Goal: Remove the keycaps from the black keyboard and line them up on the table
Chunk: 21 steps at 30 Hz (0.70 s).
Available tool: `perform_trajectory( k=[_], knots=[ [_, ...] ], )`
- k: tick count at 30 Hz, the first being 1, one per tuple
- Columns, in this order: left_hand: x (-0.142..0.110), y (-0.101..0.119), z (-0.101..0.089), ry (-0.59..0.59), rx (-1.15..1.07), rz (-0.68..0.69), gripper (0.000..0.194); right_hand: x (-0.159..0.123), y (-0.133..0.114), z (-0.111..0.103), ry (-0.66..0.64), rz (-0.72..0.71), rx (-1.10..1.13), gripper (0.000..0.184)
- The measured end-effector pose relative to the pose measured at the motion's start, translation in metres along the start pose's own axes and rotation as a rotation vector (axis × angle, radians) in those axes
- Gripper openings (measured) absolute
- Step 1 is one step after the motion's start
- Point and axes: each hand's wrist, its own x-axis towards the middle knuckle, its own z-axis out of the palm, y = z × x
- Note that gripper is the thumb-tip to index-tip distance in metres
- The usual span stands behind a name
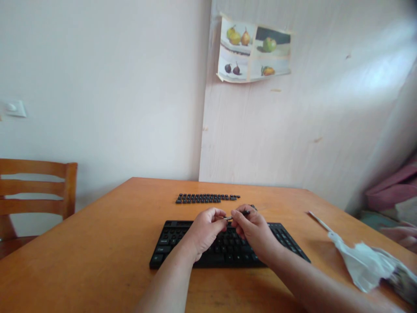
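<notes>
Head view: left hand (206,228) and right hand (254,229), pinching grip on slim dark-and-silver piece (229,218); black keyboard (228,252) beneath

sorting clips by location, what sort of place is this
Probably a room in a home: there's a wooden table, a slatted wooden chair and a sheet of fruit pictures put up above the table.
</notes>
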Motion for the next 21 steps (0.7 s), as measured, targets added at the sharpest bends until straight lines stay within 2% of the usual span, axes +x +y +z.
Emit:
perform_trajectory(
  k=[4,8,11,14,17,21],
  knots=[
    [0.001,0.0,0.0,0.013,-0.049,-0.013,0.02,-0.002,-0.003,0.002,-0.016,-0.035,-0.005,0.032],
    [0.003,-0.001,-0.002,0.03,-0.084,-0.023,0.02,-0.002,-0.006,-0.001,0.013,-0.167,-0.063,0.032],
    [0.003,0.0,-0.003,0.027,-0.11,-0.037,0.023,0.0,-0.007,-0.006,0.003,-0.341,-0.308,0.029],
    [0.002,0.0,-0.004,0.02,-0.135,-0.045,0.027,0.001,-0.008,-0.012,-0.106,-0.47,-0.665,0.022],
    [0.001,0.001,-0.005,0.001,-0.151,-0.051,0.03,-0.001,-0.011,-0.015,-0.162,-0.5,-0.889,0.023],
    [0.0,0.002,-0.004,-0.022,-0.139,-0.084,0.035,-0.003,-0.016,-0.014,-0.17,-0.514,-1.01,0.018]
  ],
)
